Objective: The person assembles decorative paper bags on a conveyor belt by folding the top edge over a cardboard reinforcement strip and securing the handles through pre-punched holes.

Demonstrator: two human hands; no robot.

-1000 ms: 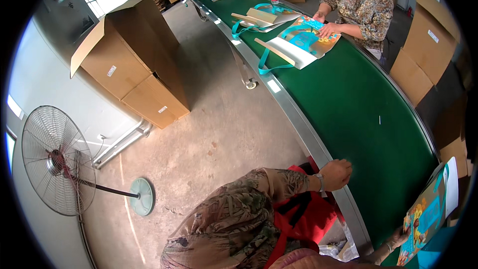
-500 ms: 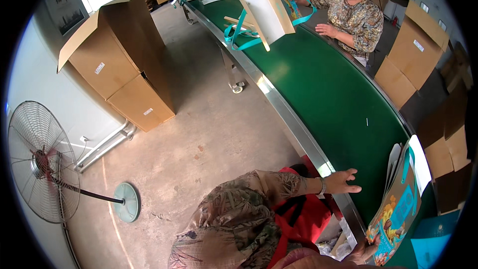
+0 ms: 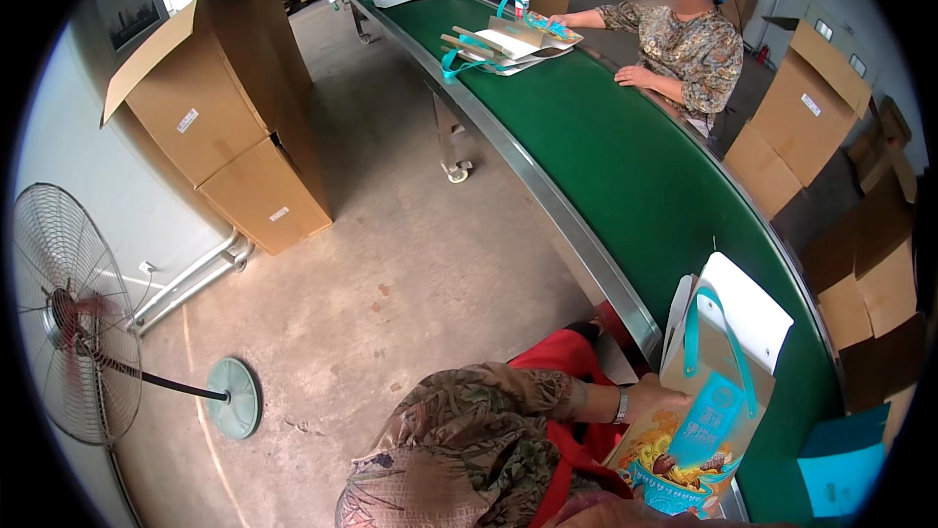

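Observation:
A printed cardboard gift box (image 3: 674,440) with teal ribbon handles stands tilted over the near edge of the green conveyor belt. A colourful food picture and a teal panel cover its front, and a white flap sticks out at the top. My left hand (image 3: 657,399) is closed round its left side, thumb on the front face, the other fingers out of sight behind it. At the bottom edge of the picture my right hand (image 3: 635,510) is at the box's lower end, its fingers mostly hidden.
The conveyor (image 3: 606,167) runs away to the upper left. Across it a person (image 3: 674,49) handles another opened gift box (image 3: 513,40); more people work at the far end. Tall cartons (image 3: 215,127) and a standing fan (image 3: 63,323) are left; a teal box (image 3: 845,464) is right.
The gift box has come left and closer to me, its front turned more into view. My left hand, open before, has taken hold of its side. Across the belt, the other box has been lowered.

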